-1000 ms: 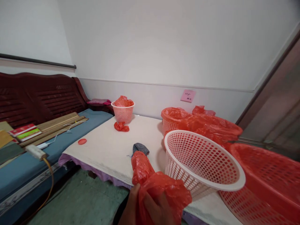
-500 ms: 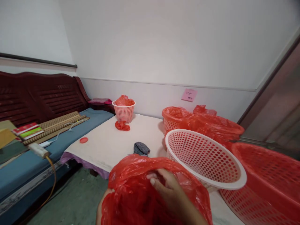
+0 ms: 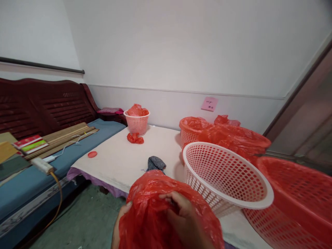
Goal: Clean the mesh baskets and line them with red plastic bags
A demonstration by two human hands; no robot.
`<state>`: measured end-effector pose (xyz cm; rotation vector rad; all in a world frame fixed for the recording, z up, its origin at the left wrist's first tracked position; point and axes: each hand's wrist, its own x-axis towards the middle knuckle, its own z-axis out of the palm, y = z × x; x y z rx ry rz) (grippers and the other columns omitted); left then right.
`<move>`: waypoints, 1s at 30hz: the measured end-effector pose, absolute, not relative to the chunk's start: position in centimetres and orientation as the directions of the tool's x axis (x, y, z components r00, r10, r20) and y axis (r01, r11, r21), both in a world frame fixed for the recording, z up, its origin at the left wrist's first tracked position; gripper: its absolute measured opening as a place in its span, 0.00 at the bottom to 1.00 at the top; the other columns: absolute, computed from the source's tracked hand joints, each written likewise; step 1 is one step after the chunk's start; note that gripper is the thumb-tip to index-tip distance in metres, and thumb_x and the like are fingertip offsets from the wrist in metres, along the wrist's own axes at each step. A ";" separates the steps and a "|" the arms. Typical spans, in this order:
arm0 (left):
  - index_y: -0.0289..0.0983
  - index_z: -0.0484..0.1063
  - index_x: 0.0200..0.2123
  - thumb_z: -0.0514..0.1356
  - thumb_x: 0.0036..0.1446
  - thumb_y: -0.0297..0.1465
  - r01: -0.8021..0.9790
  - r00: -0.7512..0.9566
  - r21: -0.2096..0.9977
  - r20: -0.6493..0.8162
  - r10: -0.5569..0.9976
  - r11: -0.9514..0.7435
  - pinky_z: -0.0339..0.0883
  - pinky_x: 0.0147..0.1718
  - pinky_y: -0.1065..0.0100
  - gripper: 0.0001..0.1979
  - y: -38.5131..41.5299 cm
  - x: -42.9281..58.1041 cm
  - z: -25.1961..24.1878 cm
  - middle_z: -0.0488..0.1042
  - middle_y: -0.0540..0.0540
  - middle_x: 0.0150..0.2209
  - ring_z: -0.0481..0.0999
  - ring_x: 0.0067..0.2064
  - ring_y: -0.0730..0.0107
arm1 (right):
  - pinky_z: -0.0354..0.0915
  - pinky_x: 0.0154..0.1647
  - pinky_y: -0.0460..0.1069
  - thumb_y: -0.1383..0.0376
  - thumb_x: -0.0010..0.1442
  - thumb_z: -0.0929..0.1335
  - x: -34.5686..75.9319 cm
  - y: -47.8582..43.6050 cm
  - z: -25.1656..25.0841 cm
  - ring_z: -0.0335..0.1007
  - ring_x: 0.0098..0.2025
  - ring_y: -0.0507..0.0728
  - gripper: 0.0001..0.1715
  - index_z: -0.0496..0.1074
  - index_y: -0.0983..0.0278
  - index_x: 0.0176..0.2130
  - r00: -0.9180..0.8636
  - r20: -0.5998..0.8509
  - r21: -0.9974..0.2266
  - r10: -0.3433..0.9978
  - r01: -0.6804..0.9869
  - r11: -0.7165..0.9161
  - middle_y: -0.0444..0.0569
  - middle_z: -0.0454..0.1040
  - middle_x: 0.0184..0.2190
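Bag is gripped by both hands, left hand and right hand, beside basket.

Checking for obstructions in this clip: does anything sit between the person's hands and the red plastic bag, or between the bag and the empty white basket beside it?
Nothing visible. Both the left hand and the right hand already grip the red plastic bag, and the white basket stands open just right of it, with no object between them.

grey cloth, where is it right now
The grey cloth lies on the white-covered table, near its front edge, just left of the empty pink basket and just beyond the red plastic bag held in both hands.
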<state>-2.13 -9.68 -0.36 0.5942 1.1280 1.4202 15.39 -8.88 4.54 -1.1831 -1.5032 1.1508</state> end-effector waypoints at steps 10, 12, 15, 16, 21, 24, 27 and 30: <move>0.38 0.80 0.31 0.65 0.49 0.37 -0.659 -0.014 0.683 -0.431 0.902 0.315 0.73 0.42 0.61 0.09 -10.0 -4.2 1.6 0.82 0.47 0.29 0.81 0.42 0.54 | 0.63 0.36 0.47 0.63 0.53 0.67 16.9 -8.7 4.8 0.68 0.32 0.54 0.05 0.73 0.61 0.28 -0.039 0.187 -0.972 0.982 0.140 0.191 0.43 0.73 0.27; 0.38 0.81 0.34 0.66 0.49 0.32 -0.691 0.102 0.606 -0.457 0.883 0.394 0.71 0.47 0.60 0.08 -9.6 -4.1 2.0 0.82 0.48 0.29 0.80 0.45 0.53 | 0.62 0.32 0.46 0.59 0.54 0.68 16.9 -8.6 4.7 0.67 0.29 0.53 0.09 0.72 0.62 0.27 -0.005 0.185 -0.977 0.983 0.108 0.185 0.42 0.71 0.25; 0.38 0.81 0.37 0.64 0.54 0.36 -0.741 0.289 0.483 -0.399 0.870 0.468 0.66 0.55 0.57 0.11 -9.4 -3.7 2.0 0.83 0.46 0.30 0.77 0.52 0.51 | 0.62 0.32 0.45 0.58 0.56 0.68 16.8 -8.4 4.2 0.66 0.30 0.52 0.10 0.72 0.61 0.28 0.048 0.226 -0.970 0.973 0.103 0.220 0.41 0.71 0.25; 0.38 0.82 0.39 0.63 0.54 0.39 -0.757 0.325 0.456 -0.358 0.875 0.468 0.64 0.57 0.56 0.13 -9.5 -3.5 1.9 0.84 0.44 0.32 0.76 0.54 0.50 | 0.62 0.33 0.45 0.58 0.57 0.67 16.8 -8.3 4.2 0.66 0.30 0.52 0.10 0.72 0.61 0.28 0.057 0.248 -0.964 0.967 0.113 0.241 0.41 0.71 0.26; 0.39 0.81 0.43 0.70 0.47 0.30 -0.721 0.388 0.507 -0.269 0.881 0.472 0.58 0.61 0.53 0.16 -10.8 -2.5 2.1 0.83 0.42 0.41 0.75 0.55 0.47 | 0.62 0.36 0.45 0.62 0.58 0.66 16.3 -8.3 4.5 0.67 0.32 0.51 0.07 0.71 0.60 0.30 -0.031 0.331 -0.930 0.943 0.156 0.332 0.41 0.72 0.27; 0.38 0.77 0.49 0.67 0.49 0.24 -0.687 0.391 0.496 -0.364 0.846 0.531 0.58 0.60 0.49 0.22 -11.1 -2.2 2.8 0.82 0.41 0.45 0.77 0.52 0.45 | 0.62 0.36 0.44 0.62 0.59 0.65 16.1 -8.5 4.6 0.68 0.33 0.51 0.07 0.71 0.60 0.30 -0.091 0.355 -0.914 0.930 0.175 0.366 0.40 0.72 0.28; 0.35 0.75 0.52 0.65 0.50 0.26 -0.738 0.379 0.394 -0.429 0.820 0.548 0.61 0.58 0.47 0.23 -10.8 -2.4 2.9 0.80 0.38 0.48 0.76 0.52 0.44 | 0.62 0.39 0.45 0.62 0.60 0.65 16.1 -8.3 4.3 0.69 0.35 0.51 0.07 0.72 0.59 0.33 -0.087 0.336 -0.915 0.938 0.205 0.347 0.40 0.73 0.30; 0.35 0.74 0.52 0.66 0.49 0.26 -0.783 0.291 0.394 -0.452 0.843 0.481 0.64 0.56 0.49 0.24 -10.4 -2.6 2.4 0.80 0.38 0.48 0.76 0.53 0.44 | 0.63 0.42 0.46 0.64 0.60 0.64 16.3 -7.8 3.5 0.70 0.38 0.52 0.06 0.72 0.58 0.34 -0.072 0.300 -0.915 0.951 0.260 0.308 0.41 0.74 0.33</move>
